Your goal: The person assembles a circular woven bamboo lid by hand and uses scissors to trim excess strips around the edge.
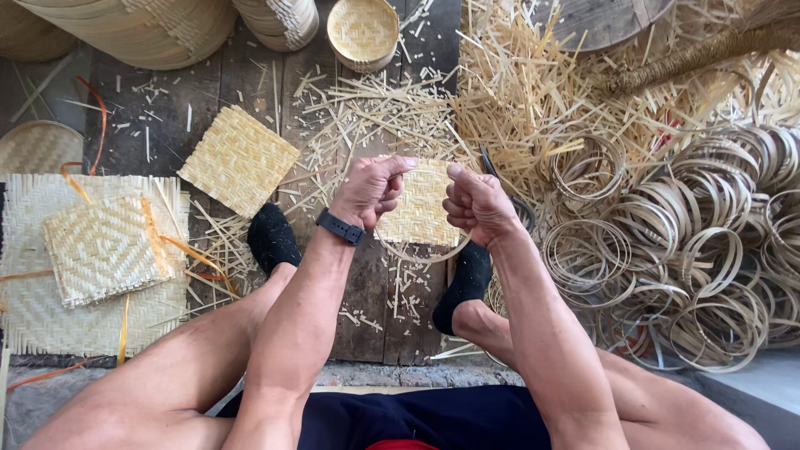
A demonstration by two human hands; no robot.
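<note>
at the centre of the frame i see a thin pale bamboo strip bent into a hoop (423,252), its arc hanging below both fists. my left hand (372,190) has fingers curled tight on the hoop's left end; my right hand (475,205) pinches the right end, fingers closed. behind the hoop a small square woven bamboo mat (425,208) lies on the dark wooden floor (367,292). a heap of bamboo rings (692,250) fills the right; another square woven mat (238,160) lies upper left.
</note>
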